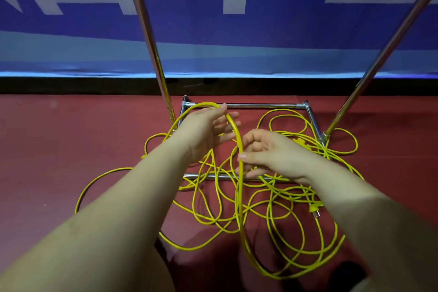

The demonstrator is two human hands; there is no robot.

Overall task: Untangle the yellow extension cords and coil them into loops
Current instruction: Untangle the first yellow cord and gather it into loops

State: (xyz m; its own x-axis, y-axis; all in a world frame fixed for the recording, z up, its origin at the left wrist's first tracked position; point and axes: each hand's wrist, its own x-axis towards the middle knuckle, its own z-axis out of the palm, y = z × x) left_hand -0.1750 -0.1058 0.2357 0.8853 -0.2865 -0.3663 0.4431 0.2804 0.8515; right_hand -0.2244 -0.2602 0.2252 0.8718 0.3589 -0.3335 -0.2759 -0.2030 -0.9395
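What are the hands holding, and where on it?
A raised strand of yellow extension cord, mid-length, not at a plug. The left hand grips the top of its arch; the right hand pinches it lower down, thumb on the strand.

Single view: head-worn wide-angle camera, looking forward and steeply down over the person's own forearms. Both arms enter from the bottom edge and converge toward frame centre, the left hand [208, 125] and right hand [272, 154] close to the lens and large in frame. Red floor [59, 140] fills the lower half. Yellow cords [272, 208] lie directly below and just ahead of the viewpoint. Chrome rack frame [241, 105] sits beyond the hands, its poles splaying outward with wide-angle distortion. Blue banner [213, 19] closes the top half, facing the camera.
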